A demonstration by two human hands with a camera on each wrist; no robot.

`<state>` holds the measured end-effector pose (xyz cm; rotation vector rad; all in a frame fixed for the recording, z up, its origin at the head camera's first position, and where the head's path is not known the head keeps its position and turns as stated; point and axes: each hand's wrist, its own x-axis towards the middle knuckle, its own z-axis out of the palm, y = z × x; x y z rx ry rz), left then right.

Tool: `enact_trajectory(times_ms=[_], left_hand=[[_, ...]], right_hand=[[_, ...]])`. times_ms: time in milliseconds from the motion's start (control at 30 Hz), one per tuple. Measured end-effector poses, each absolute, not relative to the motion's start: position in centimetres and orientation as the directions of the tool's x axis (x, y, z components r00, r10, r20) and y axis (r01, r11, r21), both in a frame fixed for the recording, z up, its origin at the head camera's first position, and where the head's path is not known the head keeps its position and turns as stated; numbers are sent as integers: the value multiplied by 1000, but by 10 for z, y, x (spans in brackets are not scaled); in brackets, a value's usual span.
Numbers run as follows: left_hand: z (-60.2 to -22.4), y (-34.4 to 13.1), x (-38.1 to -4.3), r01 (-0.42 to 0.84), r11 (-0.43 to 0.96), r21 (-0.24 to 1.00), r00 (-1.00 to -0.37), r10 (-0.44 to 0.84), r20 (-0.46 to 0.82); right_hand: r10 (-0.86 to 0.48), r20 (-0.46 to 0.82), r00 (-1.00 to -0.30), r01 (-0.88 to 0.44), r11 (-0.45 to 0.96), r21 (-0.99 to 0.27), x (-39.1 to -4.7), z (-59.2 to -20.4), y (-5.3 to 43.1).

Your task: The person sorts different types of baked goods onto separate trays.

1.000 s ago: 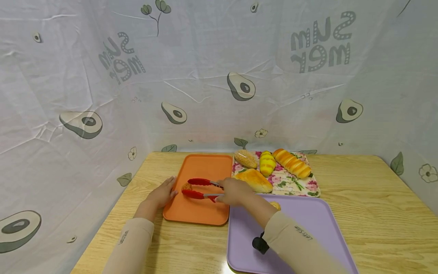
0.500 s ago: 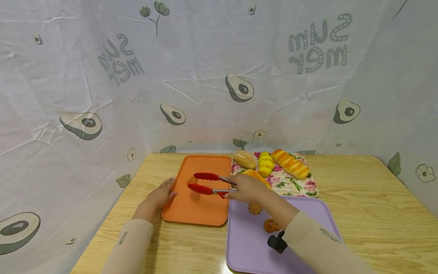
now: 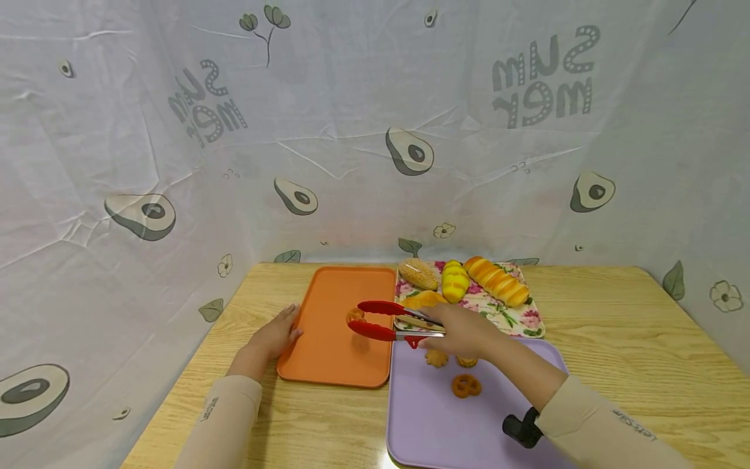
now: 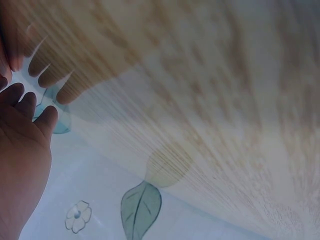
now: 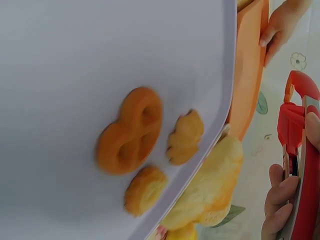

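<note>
In the head view my right hand [image 3: 469,332] grips a pair of red-tipped tongs [image 3: 375,331]. Between the tong tips is a small brown cookie [image 3: 354,316], partly hidden; it hangs above the right part of the orange tray [image 3: 328,358]. The right wrist view shows fingers curled round the tongs' handles, with the cookie [image 5: 289,92] at the far end. My left hand [image 3: 275,332] holds the orange tray's left edge, thumb over the rim and fingers along the outside. The left wrist view shows this left hand [image 4: 25,135] from the palm side, low by the table.
On the purple tray [image 3: 433,430] lie a pretzel cookie [image 3: 466,385], a flower-shaped cookie [image 3: 436,358] and a round cookie [image 3: 467,361]. Several breads lie on a floral tray [image 3: 530,319] behind it. A patterned cloth [image 3: 351,150] hangs round the wooden table [image 3: 615,339].
My right hand has moved right with the tongs, lifting the cookie off the orange tray's left side and carrying it rightward. More cookies on the purple tray are uncovered. The left hand stays put.
</note>
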<state>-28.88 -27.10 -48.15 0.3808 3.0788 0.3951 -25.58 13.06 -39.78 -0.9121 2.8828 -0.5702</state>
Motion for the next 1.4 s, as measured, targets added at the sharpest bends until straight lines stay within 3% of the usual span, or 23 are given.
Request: enact_trajectory(times_ms=[733,1167,1400], left_hand=[[-481,-270,-288,238,941,240,-971,240,24],[-484,-274,-288,270,922,277,-963,266,50],[-484,-273,-290,234,929,285,-970,241,12]], right_hand=[[-612,72,-787,-584,703,-407,-244,-406,214],[-709,-6,-705,-616,616,-491,-240,-420,247],[-770,34,-637,-677,539,-501,-239,-428,259]])
